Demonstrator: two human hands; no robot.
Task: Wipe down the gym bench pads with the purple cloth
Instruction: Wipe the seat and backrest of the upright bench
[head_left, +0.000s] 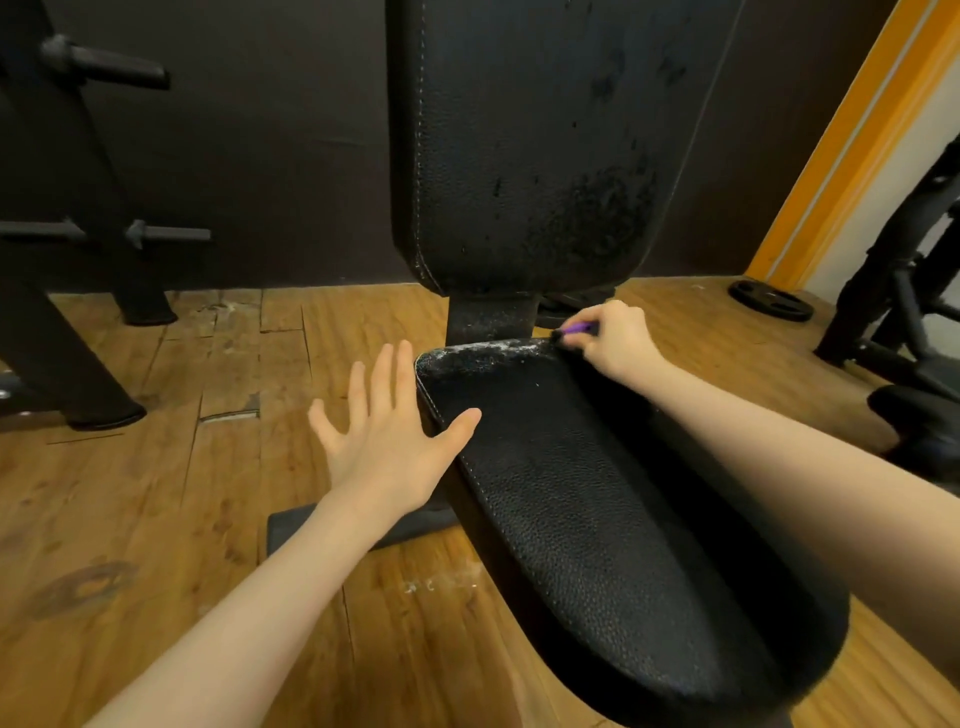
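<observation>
While the seat pad (597, 519) nearest the camera looks mostly clean across its broad front, the risks sit further out. Left hand (384, 441) is spread flat, fingers straight, holding nothing; thumb lies over the pad's stitched left edge, and whether the palm bears on it or hovers I cannot tell. If it is not bracing, a hard push from the other side could rock the seat. Beyond it, the right hand (608, 338) has its grip curled tight round the purple cloth (579, 328), of which only a small sliver shows at the fingertips, at the pad's far right corner. Bunched that small, the cloth covers little, so knuckles or bare fingers may drag through the white dust (483, 353) lying just left of this grip along the far rim. A sweep could also just push that dust off the edge onto the post (491, 317) below the backrest or down to the wooden floor (156, 519), rather than lifting it. Farther off, above the grip, the upright back pad (530, 156) shows dark scuffed patches, apparently unwiped; worn vinyl there could flake under hard rubbing. A weight plate (770, 300) lies on the floor well right of the grip, no hazard.
</observation>
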